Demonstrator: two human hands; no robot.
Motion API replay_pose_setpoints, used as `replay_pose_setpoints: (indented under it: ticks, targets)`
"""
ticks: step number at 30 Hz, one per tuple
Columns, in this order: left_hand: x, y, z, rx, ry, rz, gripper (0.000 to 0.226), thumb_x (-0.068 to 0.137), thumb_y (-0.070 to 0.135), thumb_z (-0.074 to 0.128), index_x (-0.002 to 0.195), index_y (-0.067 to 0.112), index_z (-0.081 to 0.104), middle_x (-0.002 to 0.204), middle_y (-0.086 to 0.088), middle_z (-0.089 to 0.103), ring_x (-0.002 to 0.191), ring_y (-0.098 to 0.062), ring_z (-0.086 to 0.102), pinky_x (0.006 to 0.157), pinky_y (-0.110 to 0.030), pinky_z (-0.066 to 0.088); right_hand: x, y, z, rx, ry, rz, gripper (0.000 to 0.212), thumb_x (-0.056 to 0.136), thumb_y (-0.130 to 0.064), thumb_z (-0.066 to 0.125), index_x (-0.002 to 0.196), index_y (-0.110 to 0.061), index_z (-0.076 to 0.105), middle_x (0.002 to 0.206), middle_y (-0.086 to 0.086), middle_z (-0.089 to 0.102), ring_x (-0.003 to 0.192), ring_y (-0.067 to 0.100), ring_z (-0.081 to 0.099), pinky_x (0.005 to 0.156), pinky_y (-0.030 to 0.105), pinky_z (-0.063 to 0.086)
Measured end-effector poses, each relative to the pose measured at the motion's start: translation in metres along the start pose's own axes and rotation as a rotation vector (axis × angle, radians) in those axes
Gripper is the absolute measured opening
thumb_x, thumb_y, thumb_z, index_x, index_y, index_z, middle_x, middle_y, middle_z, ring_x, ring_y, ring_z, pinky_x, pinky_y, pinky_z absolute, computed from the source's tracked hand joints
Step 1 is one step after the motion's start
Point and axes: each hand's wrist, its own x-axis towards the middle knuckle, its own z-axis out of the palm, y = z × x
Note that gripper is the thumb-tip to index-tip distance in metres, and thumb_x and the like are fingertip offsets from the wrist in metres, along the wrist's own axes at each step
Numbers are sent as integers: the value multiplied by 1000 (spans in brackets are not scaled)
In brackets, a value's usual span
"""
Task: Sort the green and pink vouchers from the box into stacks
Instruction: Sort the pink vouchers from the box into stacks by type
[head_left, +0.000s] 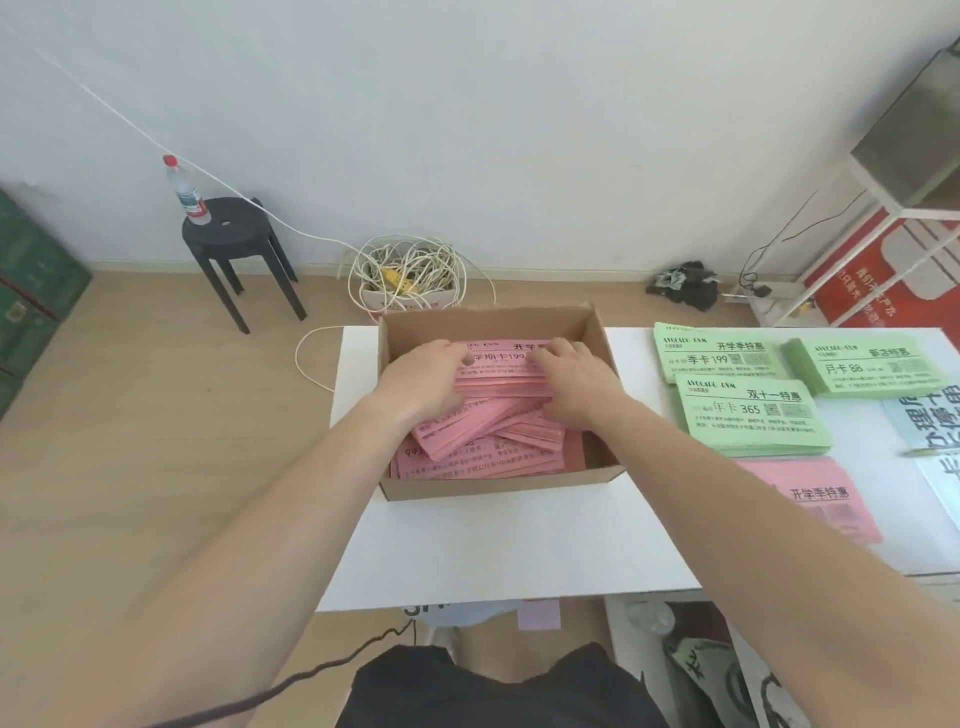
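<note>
Fingers of both hands curl down into the pink vouchers (498, 415) in the box (597, 332). The left hand (426, 382) and the right hand (576, 382) press in from each side of one bundle that lies flat at the top of the pile. They seem to hold it between them, but I cannot tell how tight the hold is. Under the bundle, more pink vouchers lie loose and crooked, filling the box. The box sits open on the white table (493, 551).

To the right of the box are three green stacks (753, 421), close together. Nearer the person, a pink stack (826, 504) lies just beside the box.

On the floor behind the table are a coil of white cable (405, 275) and a black stool (234, 244) with a bottle (187, 192) on it.
</note>
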Motion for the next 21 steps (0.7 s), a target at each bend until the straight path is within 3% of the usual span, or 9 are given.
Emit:
replay_pose_setpoints:
  ticks: [3,8,21]
  targets:
    - [6,-6,4,-16,-22,16,61,84,21,74,140,25,51,145,2,50,129,-21,51,103,-43,48,6,-4,6,-67,27,5,67,85,-22,67,146,-24,40,144,5,42,133,29,40,106,41,40]
    - [15,-18,8,-60,-14,15,62,80,28,79,137,26,53,134,4,53,122,-19,53,100,-41,49,14,2,13,-123,65,-26,61,84,-21,67,140,-23,43,137,4,45,126,29,45,102,41,43]
    - [33,-21,6,-118,15,-10,74,72,56,80,136,33,52,134,6,52,124,-18,50,101,-42,47,37,29,-26,102,113,-116,47,84,-15,61,131,-22,63,129,2,63,122,26,57,98,40,49]
